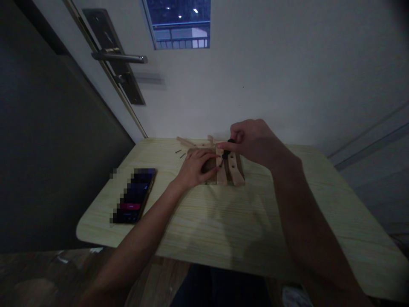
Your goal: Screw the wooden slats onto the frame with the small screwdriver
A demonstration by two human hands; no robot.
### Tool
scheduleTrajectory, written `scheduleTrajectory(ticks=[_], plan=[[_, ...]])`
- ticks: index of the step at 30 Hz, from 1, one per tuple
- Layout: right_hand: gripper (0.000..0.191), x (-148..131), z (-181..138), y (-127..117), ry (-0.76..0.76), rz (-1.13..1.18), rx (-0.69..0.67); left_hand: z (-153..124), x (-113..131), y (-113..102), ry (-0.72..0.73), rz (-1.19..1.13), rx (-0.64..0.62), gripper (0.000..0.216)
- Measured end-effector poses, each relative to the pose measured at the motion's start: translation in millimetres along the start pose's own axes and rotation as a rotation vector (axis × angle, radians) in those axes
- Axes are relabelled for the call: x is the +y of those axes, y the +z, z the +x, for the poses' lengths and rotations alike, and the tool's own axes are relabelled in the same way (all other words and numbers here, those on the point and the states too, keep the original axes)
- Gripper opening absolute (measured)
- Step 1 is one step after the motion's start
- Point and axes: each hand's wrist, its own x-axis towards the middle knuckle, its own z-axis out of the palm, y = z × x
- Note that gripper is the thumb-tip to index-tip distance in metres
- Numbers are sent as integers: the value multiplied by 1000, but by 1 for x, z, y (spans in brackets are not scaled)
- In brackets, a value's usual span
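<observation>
Centrally, small wooden assembly (230,170) of pale slats on a light wood-grain table (223,221), near the far edge. Left hand (196,167) laid flat at the assembly's 9 o'clock side, palm down, fingers spread loosely over the wood and pressing on it; nothing enclosed in the hand. Right hand (252,143) at the assembly's 12 to 1 o'clock, curled closed around a small black-handled tool (227,149), probably a screwdriver, thumb and forefinger pinched on the handle. Tool tip pointing down onto a slat just beside the left fingertips (216,164); exact contact point too dark to tell. Assembly thus directly beneath the right-hand grip and touching the left hand.

Loose wooden sticks (191,143) at 11 o'clock of the assembly, near the table's back edge. Few dark screws (180,153) on the table at 10 o'clock, just apart from the left hand. Smartphone (136,196) with lit, pixelated screen at 8 o'clock, well apart. Door with lever handle (119,56) at far upper left; small window (180,23) at top.
</observation>
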Motion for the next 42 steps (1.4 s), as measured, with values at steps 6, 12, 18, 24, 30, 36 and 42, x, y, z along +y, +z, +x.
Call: scheduleTrajectory(ticks=[6, 12, 18, 24, 30, 36, 42], plan=[[26, -10, -5, 0, 57, -134, 42, 1, 3, -2, -10, 6, -14, 45], [20, -4, -4, 0, -53, 0, -58, 0, 4, -2, -21, -4, -14, 43], [9, 10, -4, -6, -215, 285, -197, -1, 2, -3, -27, -7, -27, 45], [16, 17, -2, -8, -125, 274, -193, -2, 1, -1, -19, -2, -14, 45], [24, 15, 4, 0, -60, 146, -119, -1, 2, -1, -22, 1, -23, 46], [39, -5, 2, 8, 105, -203, -74, 0, 3, -1, -13, 3, -8, 44], [22, 4, -2, 4, 21, 19, -186, 0, 1, -1, -8, 3, -11, 45]])
